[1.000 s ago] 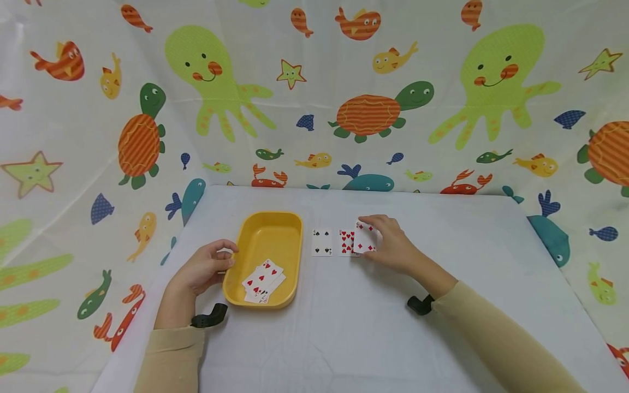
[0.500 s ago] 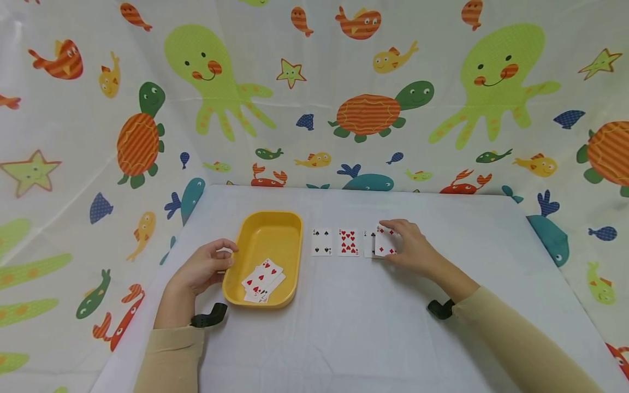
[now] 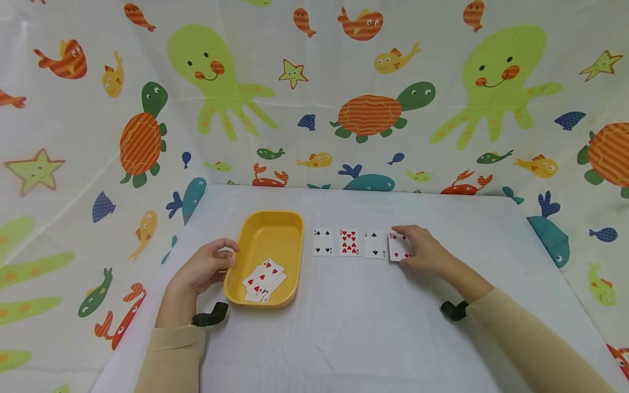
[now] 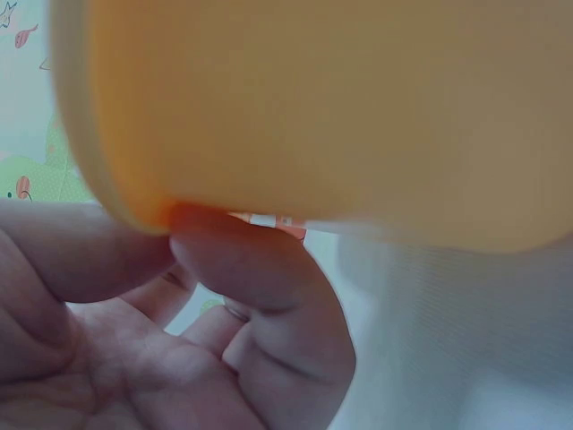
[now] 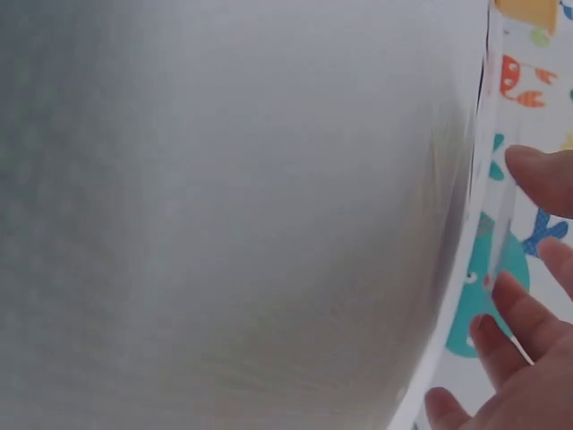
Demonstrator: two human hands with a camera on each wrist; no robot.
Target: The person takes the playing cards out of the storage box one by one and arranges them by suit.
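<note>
My left hand (image 3: 206,266) pinches the left rim of a yellow tray (image 3: 255,218); the thumb and a finger meet at the tray's edge (image 4: 134,210) in the left wrist view. Inside the tray lie several overlapping playing cards, a heart card (image 3: 263,274) on top. At the right end of a row, my right hand (image 3: 426,250) holds a four of diamonds playing card (image 3: 399,246) by its right side, between thumb and fingers. The right wrist view shows this card nearly edge-on beside the right hand (image 5: 528,358).
Left of the held card, a four of spades (image 3: 322,242), a heart card (image 3: 349,242) and a two of clubs (image 3: 375,244) lie face up in a row on the white table (image 3: 344,333). A cloth (image 3: 314,103) printed with sea animals hangs behind.
My right hand has carried the four of diamonds rightward, from over the heart card, past the two of clubs, to the row's right end. The two of clubs is now uncovered. My left hand stays put.
</note>
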